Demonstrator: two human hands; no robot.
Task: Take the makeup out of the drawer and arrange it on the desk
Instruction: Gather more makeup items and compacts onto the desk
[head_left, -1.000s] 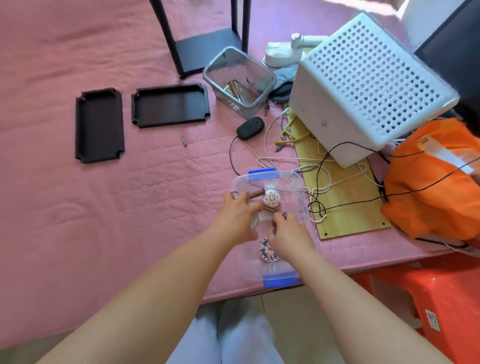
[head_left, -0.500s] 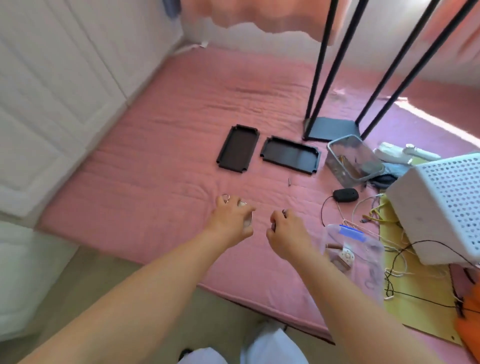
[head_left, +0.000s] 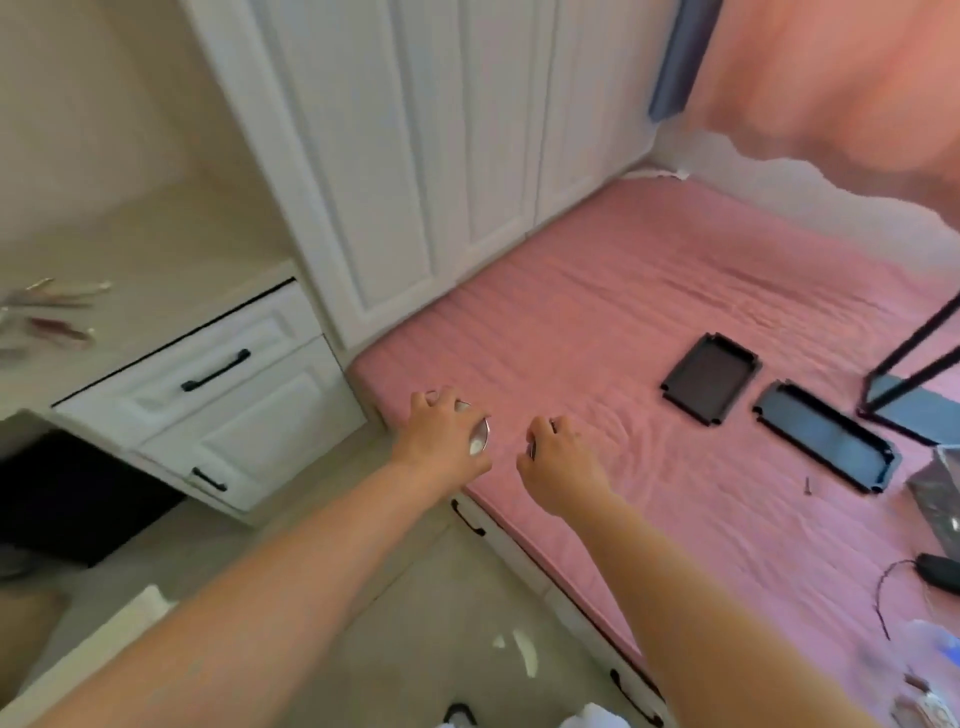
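A pink quilted bed cover (head_left: 649, 364) with faint stitched lines fills the right side, and two black trays (head_left: 709, 377) lie on it beside a black metal stand (head_left: 893, 364). White panelled wardrobe doors (head_left: 415, 156) and white drawers (head_left: 208, 395) with black handles (head_left: 215, 370) stand on the left, under a cream desk top (head_left: 156, 291) holding blurred silver and dark red makeup items (head_left: 57, 325). The left hand (head_left: 441, 441) holds a round silver compact (head_left: 479, 439), and a pale orange-pink curtain (head_left: 831, 78) hangs at the upper right.
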